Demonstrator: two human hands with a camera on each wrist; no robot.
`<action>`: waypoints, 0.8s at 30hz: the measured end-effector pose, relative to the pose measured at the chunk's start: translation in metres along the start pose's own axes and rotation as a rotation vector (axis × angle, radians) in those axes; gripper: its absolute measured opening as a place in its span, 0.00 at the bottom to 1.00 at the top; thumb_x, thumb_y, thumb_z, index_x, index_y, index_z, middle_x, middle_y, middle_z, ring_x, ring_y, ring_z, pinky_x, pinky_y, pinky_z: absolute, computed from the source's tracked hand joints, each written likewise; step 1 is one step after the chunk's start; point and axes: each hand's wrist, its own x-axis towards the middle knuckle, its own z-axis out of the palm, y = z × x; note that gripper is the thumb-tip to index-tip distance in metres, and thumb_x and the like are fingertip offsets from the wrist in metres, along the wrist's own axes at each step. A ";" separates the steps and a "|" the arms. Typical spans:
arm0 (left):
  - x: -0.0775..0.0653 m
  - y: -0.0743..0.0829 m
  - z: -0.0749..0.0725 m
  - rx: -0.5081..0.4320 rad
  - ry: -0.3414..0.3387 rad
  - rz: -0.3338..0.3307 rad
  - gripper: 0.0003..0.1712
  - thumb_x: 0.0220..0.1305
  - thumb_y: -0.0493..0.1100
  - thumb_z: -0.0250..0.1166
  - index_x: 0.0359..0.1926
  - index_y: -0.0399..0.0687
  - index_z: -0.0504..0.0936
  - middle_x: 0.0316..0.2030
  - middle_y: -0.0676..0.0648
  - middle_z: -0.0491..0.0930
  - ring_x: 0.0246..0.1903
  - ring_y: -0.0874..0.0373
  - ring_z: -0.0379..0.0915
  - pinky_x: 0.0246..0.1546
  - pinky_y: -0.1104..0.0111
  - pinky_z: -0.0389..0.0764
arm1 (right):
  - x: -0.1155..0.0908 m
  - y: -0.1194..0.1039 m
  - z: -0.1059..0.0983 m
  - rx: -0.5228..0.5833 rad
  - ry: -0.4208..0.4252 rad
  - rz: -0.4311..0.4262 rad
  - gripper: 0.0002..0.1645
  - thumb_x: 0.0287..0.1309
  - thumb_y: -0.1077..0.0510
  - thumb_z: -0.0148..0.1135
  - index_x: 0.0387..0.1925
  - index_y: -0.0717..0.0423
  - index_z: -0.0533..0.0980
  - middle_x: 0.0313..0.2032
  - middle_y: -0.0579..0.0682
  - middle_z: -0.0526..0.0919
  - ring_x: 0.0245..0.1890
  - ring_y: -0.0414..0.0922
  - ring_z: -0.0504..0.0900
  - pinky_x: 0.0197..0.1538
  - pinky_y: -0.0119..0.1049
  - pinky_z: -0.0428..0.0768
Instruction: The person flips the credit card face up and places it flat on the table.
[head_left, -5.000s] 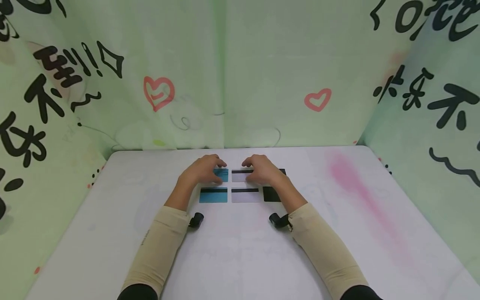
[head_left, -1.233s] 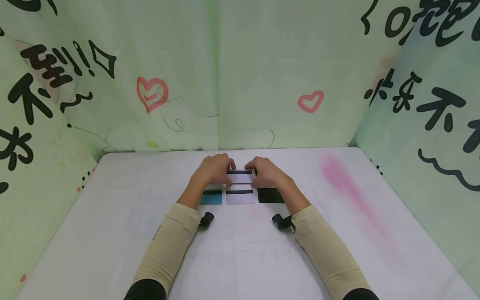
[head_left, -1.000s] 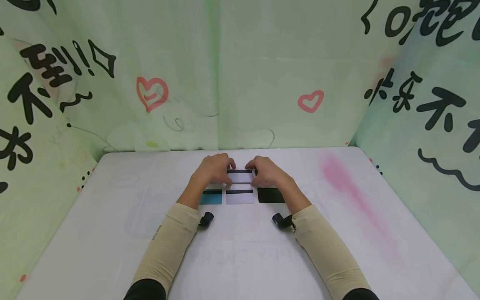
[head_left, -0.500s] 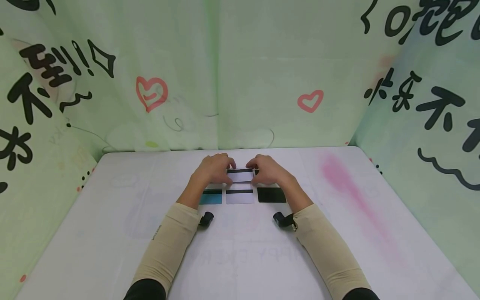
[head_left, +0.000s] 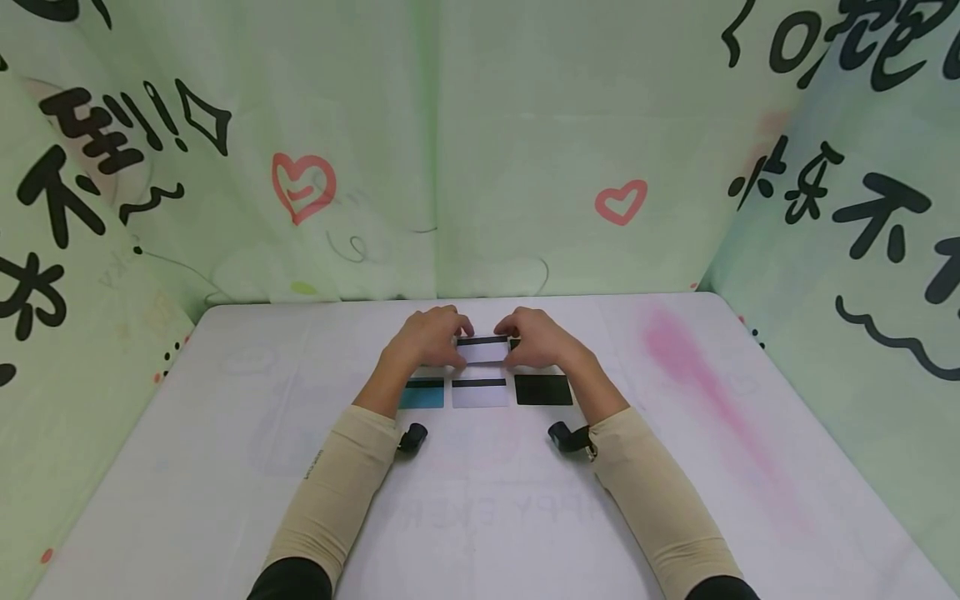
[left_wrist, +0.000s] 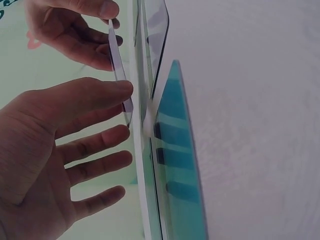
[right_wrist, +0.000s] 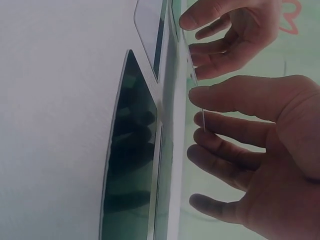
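Observation:
A lavender card with a black stripe [head_left: 482,351] is held up off the table at the back middle, between both hands. My left hand [head_left: 430,337] pinches its left end between thumb and forefinger; the left wrist view shows the card [left_wrist: 116,62] nearly edge-on, the other fingers spread. At the right end, my right hand [head_left: 542,340] pinches it with thumb and fingertips, as the right wrist view shows. Closer to the person lie a blue striped card [head_left: 423,396], a second lavender card [head_left: 480,396] and a black card [head_left: 543,390]. The back row's outer cards are mostly hidden by the hands.
The white table [head_left: 480,500] has a pink smear [head_left: 697,375] on its right side. A pale green curtain [head_left: 480,150] with black writing and red hearts closes off the back and both sides.
Five seconds ago the left hand was at the back blue card; now it pinches the lavender one with the right hand. Over the last second the card has risen and shifted slightly right.

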 end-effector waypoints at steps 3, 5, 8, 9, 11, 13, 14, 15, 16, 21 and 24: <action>0.000 -0.001 -0.001 0.001 0.000 0.001 0.29 0.59 0.51 0.77 0.61 0.54 0.84 0.53 0.48 0.80 0.49 0.52 0.76 0.57 0.53 0.77 | 0.000 0.000 -0.001 -0.016 0.012 -0.008 0.32 0.52 0.59 0.77 0.60 0.64 0.81 0.53 0.59 0.82 0.55 0.54 0.81 0.63 0.49 0.80; 0.000 -0.002 -0.001 0.003 -0.002 0.002 0.29 0.59 0.51 0.77 0.61 0.54 0.84 0.54 0.48 0.80 0.48 0.53 0.75 0.57 0.53 0.77 | 0.000 0.001 -0.001 -0.025 0.020 -0.010 0.32 0.52 0.59 0.76 0.60 0.64 0.81 0.53 0.59 0.82 0.54 0.54 0.81 0.62 0.49 0.80; 0.000 -0.002 -0.002 0.008 -0.003 0.003 0.28 0.59 0.51 0.76 0.61 0.55 0.84 0.54 0.48 0.79 0.47 0.53 0.75 0.56 0.53 0.76 | -0.001 0.002 -0.001 -0.025 0.022 -0.005 0.32 0.53 0.58 0.76 0.59 0.64 0.81 0.52 0.59 0.82 0.54 0.54 0.81 0.62 0.49 0.80; 0.000 -0.003 -0.002 0.010 -0.005 0.003 0.28 0.59 0.51 0.76 0.61 0.55 0.84 0.54 0.48 0.79 0.47 0.53 0.75 0.56 0.52 0.77 | -0.001 0.003 -0.001 -0.023 0.022 -0.003 0.31 0.53 0.58 0.76 0.59 0.64 0.81 0.52 0.59 0.82 0.54 0.54 0.81 0.61 0.49 0.80; 0.000 -0.003 -0.002 0.014 -0.007 0.004 0.29 0.60 0.52 0.76 0.62 0.55 0.84 0.55 0.47 0.79 0.47 0.53 0.75 0.56 0.52 0.77 | -0.001 0.003 -0.001 -0.019 0.020 -0.001 0.31 0.53 0.58 0.75 0.59 0.64 0.81 0.52 0.59 0.82 0.53 0.54 0.81 0.61 0.49 0.80; -0.001 -0.003 -0.002 0.017 -0.009 0.003 0.29 0.60 0.52 0.77 0.62 0.55 0.84 0.55 0.47 0.79 0.47 0.53 0.76 0.56 0.52 0.77 | -0.001 0.004 -0.001 -0.018 0.016 0.004 0.31 0.53 0.58 0.75 0.60 0.64 0.81 0.52 0.59 0.82 0.53 0.53 0.80 0.61 0.49 0.80; -0.001 -0.003 -0.003 0.016 -0.011 0.001 0.29 0.60 0.52 0.77 0.62 0.54 0.84 0.55 0.47 0.79 0.47 0.52 0.76 0.56 0.53 0.77 | -0.001 0.004 -0.002 -0.017 0.014 0.007 0.31 0.53 0.58 0.75 0.60 0.64 0.81 0.52 0.59 0.82 0.53 0.53 0.80 0.61 0.49 0.80; -0.002 -0.003 -0.003 0.015 -0.011 0.000 0.29 0.60 0.52 0.77 0.62 0.54 0.84 0.55 0.47 0.79 0.47 0.52 0.76 0.56 0.52 0.77 | -0.001 0.004 -0.002 -0.018 0.012 0.008 0.31 0.54 0.58 0.74 0.60 0.64 0.80 0.52 0.59 0.82 0.53 0.53 0.80 0.61 0.49 0.80; -0.002 -0.003 -0.003 0.013 -0.012 -0.001 0.30 0.60 0.52 0.77 0.63 0.54 0.84 0.55 0.47 0.79 0.47 0.52 0.76 0.55 0.52 0.78 | -0.001 0.004 -0.002 -0.020 0.010 0.010 0.31 0.54 0.58 0.74 0.60 0.64 0.80 0.52 0.59 0.82 0.53 0.53 0.80 0.61 0.49 0.80; -0.004 -0.003 -0.005 -0.001 -0.010 -0.005 0.30 0.60 0.51 0.77 0.63 0.53 0.83 0.56 0.47 0.79 0.47 0.52 0.76 0.55 0.52 0.78 | -0.003 0.004 -0.005 -0.008 0.007 0.016 0.30 0.54 0.59 0.73 0.59 0.63 0.80 0.53 0.59 0.83 0.54 0.54 0.80 0.62 0.50 0.79; -0.005 -0.003 -0.006 -0.001 -0.014 -0.004 0.30 0.60 0.51 0.77 0.63 0.53 0.83 0.56 0.46 0.79 0.47 0.52 0.76 0.56 0.52 0.78 | -0.005 0.004 -0.007 -0.002 0.004 0.020 0.30 0.54 0.59 0.72 0.60 0.64 0.80 0.54 0.59 0.82 0.56 0.55 0.80 0.63 0.51 0.79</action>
